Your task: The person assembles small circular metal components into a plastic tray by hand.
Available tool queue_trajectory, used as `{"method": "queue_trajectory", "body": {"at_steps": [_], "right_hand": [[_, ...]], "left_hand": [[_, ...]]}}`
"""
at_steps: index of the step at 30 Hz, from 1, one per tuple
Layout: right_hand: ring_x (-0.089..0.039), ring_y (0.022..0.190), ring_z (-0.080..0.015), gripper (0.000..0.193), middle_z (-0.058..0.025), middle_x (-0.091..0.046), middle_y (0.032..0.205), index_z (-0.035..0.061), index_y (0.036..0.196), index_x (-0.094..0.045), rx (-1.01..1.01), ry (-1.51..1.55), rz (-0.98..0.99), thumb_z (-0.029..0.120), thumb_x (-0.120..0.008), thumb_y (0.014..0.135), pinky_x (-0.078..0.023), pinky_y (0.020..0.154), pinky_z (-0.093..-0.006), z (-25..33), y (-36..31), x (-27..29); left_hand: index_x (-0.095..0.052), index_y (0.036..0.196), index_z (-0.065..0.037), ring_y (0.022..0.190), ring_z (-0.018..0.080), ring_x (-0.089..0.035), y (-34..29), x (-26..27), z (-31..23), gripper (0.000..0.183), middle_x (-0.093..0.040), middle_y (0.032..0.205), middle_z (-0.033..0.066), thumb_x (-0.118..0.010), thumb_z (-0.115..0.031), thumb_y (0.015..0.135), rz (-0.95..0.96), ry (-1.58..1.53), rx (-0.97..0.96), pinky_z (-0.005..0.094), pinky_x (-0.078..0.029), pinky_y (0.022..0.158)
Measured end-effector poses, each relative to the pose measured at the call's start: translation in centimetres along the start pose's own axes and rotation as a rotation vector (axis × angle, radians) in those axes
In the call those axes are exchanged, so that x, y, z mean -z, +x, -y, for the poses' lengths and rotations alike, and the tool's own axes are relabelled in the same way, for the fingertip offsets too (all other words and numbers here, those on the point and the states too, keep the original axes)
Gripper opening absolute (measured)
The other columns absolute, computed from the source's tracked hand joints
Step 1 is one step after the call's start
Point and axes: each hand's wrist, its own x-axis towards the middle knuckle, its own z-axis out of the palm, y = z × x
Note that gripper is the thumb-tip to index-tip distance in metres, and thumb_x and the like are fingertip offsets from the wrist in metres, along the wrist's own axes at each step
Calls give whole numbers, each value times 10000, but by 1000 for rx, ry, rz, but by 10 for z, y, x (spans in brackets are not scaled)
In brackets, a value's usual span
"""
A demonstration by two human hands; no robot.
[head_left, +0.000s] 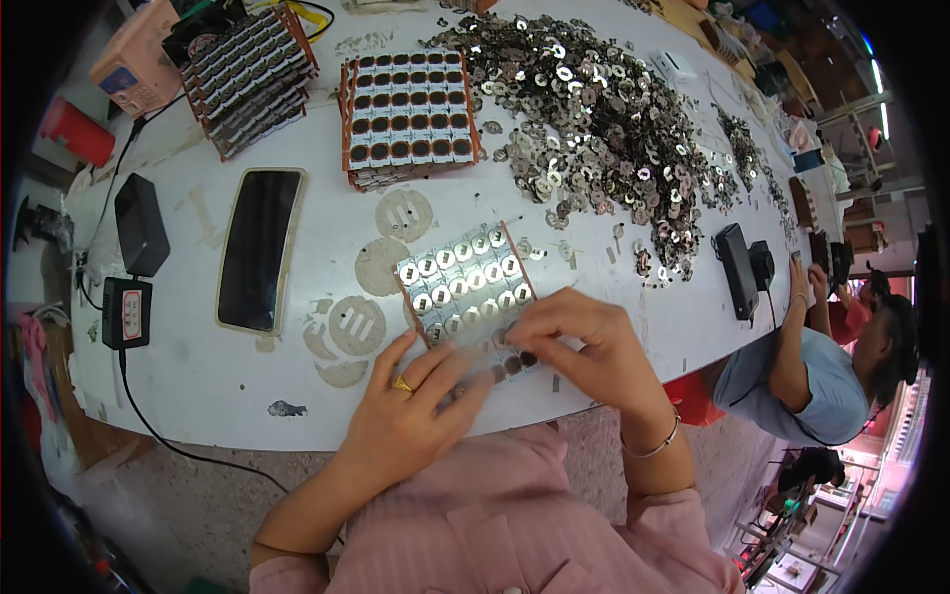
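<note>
A circuit-board panel (465,282) with rows of round silver metal discs lies slightly tilted on the white table in front of me. Its nearest row shows dark round spots without silver discs, partly hidden by my fingers. My left hand (416,396), wearing a ring, lies over the panel's near left edge with fingers spread; its inner fingertips are smeared by motion. My right hand (584,342) bends over the near right corner, thumb and forefinger pinched together. Whatever sits between those fingertips is too small and blurred to make out.
A large heap of loose metal discs (614,119) spreads across the far right. Stacked panels (411,114) stand at the back, with another stack (247,79) farther left. A phone (260,249) and black adapters (142,225) lie left. At right, a person (811,381) works.
</note>
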Motion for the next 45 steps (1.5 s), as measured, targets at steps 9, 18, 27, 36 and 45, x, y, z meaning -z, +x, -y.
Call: {"method": "queue_trajectory", "body": {"at_steps": [9, 18, 27, 36, 45], "right_hand": [[-712, 883, -242, 210, -91, -720, 955, 74, 1071, -802, 15, -125, 150, 1, -791, 874, -574, 771, -348, 10, -9, -14], [-620, 787, -230, 173, -74, -670, 902, 72, 1033, -779, -11, -86, 153, 1, -777, 875, -525, 683, -347, 4, -16, -26], [-620, 797, -202, 199, -71, -608, 915, 49, 1058, -728, -129, -176, 20, 49, -828, 886, -517, 656, -331, 12, -25, -36], [-614, 817, -276, 192, -98, -645, 961, 32, 1041, -724, 50, -213, 106, 31, -814, 872, -535, 694, -355, 2, -16, -19], [-653, 902, -272, 434, -91, -752, 1088, 46, 1256, -710, 256, -714, -245, -62, -742, 837, -571, 801, -363, -21, 37, -3]], "left_hand": [[-752, 1181, -142, 1308, 258, -578, -1, -1, -1, 342, -657, 1346, 61, -822, -216, 855, 10, 59, -6, 559, -388, 1193], [-735, 1082, -90, 1316, 288, -621, -4, -4, 0, 286, -666, 1354, 103, -849, -182, 836, -27, 11, -24, 504, -450, 1164], [-714, 1060, -56, 1281, 331, -645, -4, -5, 0, 285, -679, 1341, 130, -853, -154, 831, -38, 12, -37, 486, -570, 1039], [-751, 1072, -72, 1228, 315, -658, -1, -6, -5, 265, -684, 1300, 129, -838, -111, 825, -65, 34, -17, 450, -578, 988], [-785, 1136, -175, 1215, 285, -632, -2, -5, -8, 366, -676, 1278, 103, -776, -131, 773, -49, 108, -1, 451, -499, 1035]]}}
